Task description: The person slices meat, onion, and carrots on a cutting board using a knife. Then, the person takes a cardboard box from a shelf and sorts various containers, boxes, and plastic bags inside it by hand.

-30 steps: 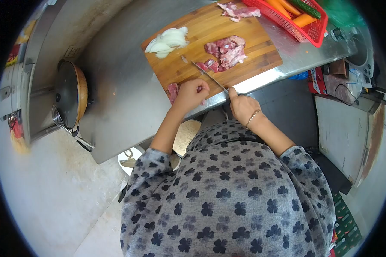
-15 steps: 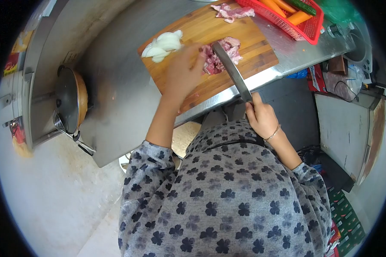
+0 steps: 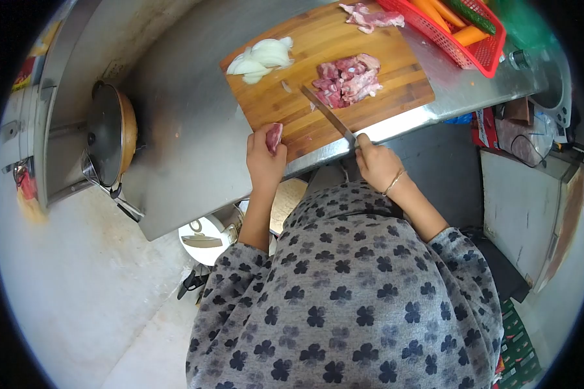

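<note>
My left hand [image 3: 265,161] is closed on a small piece of raw meat [image 3: 274,138], at the near left edge of the wooden cutting board [image 3: 376,58]. In my right hand [image 3: 377,163] is the handle of a kitchen knife [image 3: 331,115], its blade reaching over the board toward the upper left. Just beyond the blade lies a heap of cut raw meat [image 3: 348,80]. Sliced onion [image 3: 259,59], white and layered, sits at the board's far left. A larger strip of raw meat [image 3: 372,17] rests at the far edge.
A red plastic basket [image 3: 475,59] holding carrots [image 3: 472,35] and a green cucumber [image 3: 472,14] stands beyond the board on the right. The steel counter [image 3: 185,155] runs left toward a lidded pan [image 3: 110,133]. Below the counter edge is a white lidded appliance [image 3: 204,238].
My left hand has drawn back from the meat heap to the board's near left edge, now with a meat piece. The knife has moved left, off the heap, its blade lower.
</note>
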